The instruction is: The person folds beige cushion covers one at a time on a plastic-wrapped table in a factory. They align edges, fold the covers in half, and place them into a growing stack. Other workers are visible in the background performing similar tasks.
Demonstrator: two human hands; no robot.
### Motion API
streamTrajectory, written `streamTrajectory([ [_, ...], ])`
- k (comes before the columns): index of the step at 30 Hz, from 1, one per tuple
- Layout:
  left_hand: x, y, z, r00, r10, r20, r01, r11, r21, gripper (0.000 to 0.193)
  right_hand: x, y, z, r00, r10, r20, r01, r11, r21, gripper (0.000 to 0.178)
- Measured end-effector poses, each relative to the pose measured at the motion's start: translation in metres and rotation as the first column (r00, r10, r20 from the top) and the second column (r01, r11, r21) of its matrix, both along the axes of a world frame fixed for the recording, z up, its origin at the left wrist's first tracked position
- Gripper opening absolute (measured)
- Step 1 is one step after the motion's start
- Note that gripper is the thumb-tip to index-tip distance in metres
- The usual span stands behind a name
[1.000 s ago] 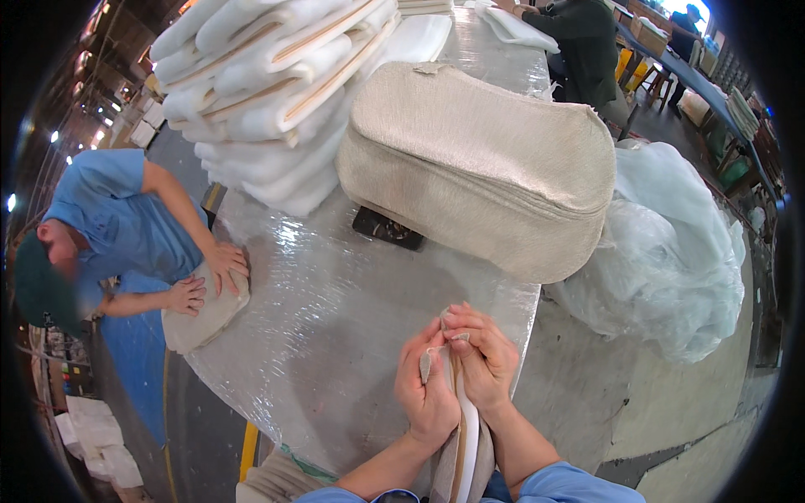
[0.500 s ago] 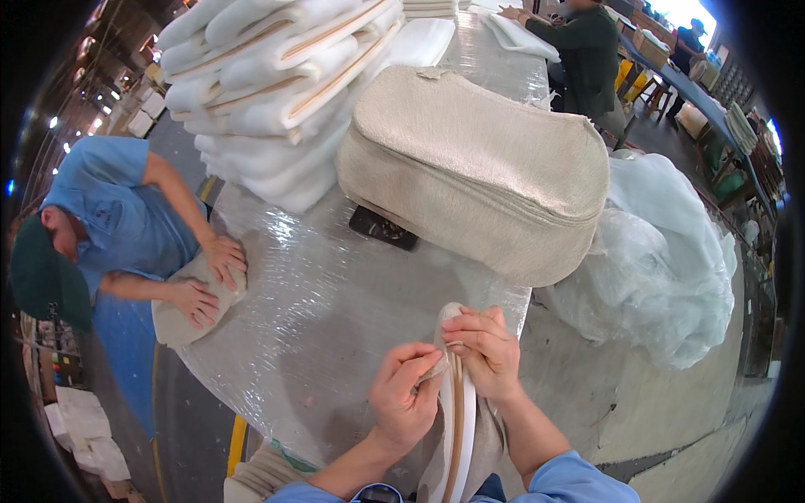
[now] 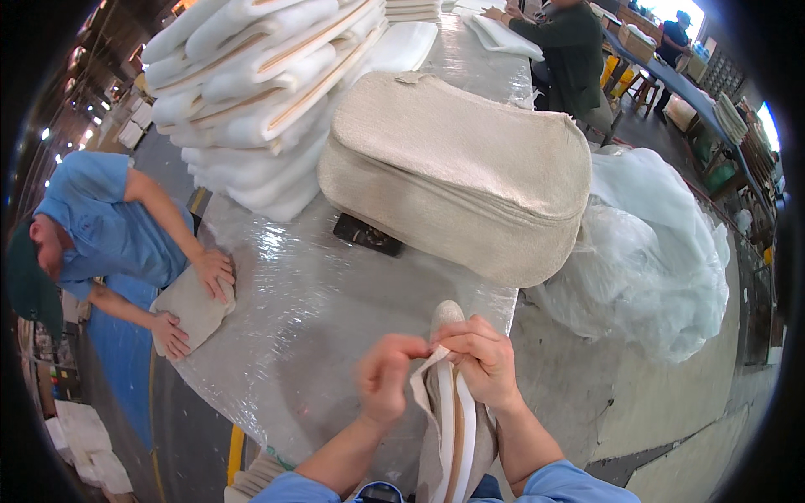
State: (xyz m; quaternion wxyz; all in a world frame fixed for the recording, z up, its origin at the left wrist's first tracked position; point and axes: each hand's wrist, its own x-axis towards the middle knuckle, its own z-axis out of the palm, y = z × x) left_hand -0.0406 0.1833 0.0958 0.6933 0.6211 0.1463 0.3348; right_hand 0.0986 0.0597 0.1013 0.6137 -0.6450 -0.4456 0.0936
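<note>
A beige fabric cover wraps a long foam pad, white with a tan layer along its middle, standing edge-up against my body. The cover's edge lies folded back on the left, so the white and tan strip shows. My right hand is closed on the cover near its far, rounded end. My left hand is partly smeared by motion. Its thumb and forefinger pinch the cover's edge right beside the right fingertips.
Beyond my hands lies a stack of beige covers, with a dark flat object beside it. Folded white foam pads rise at the far left. A co-worker presses a beige piece. Clear plastic sheeting bulges at the right.
My left hand has shifted slightly left and up, drawing the cover's edge outward from the foam. The right hand stays pinched near the far end. The co-worker's hands have spread apart.
</note>
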Motion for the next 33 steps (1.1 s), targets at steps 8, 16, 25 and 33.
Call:
streamTrajectory([
  [8,0.043,0.018,-0.084,0.97,-0.195,-0.147,0.048,0.745,-0.665,0.049,-0.024,-0.005,-0.021,0.972,-0.104,-0.211,0.132,0.984,0.122,0.006],
  [16,0.089,0.005,-0.134,0.859,-0.508,0.058,0.364,0.528,-0.767,0.056,-0.031,-0.014,-0.017,0.978,-0.087,-0.187,0.127,0.969,0.211,0.003],
  [25,0.092,0.002,-0.112,0.881,-0.473,0.025,0.38,0.673,-0.635,0.062,-0.033,-0.022,-0.017,0.984,0.034,-0.177,0.032,0.935,0.354,0.008],
  [33,0.11,0.018,-0.005,0.882,-0.463,0.09,0.447,0.882,0.148,0.063,-0.024,-0.025,-0.022,0.981,-0.06,-0.186,0.113,0.952,0.283,0.009],
])
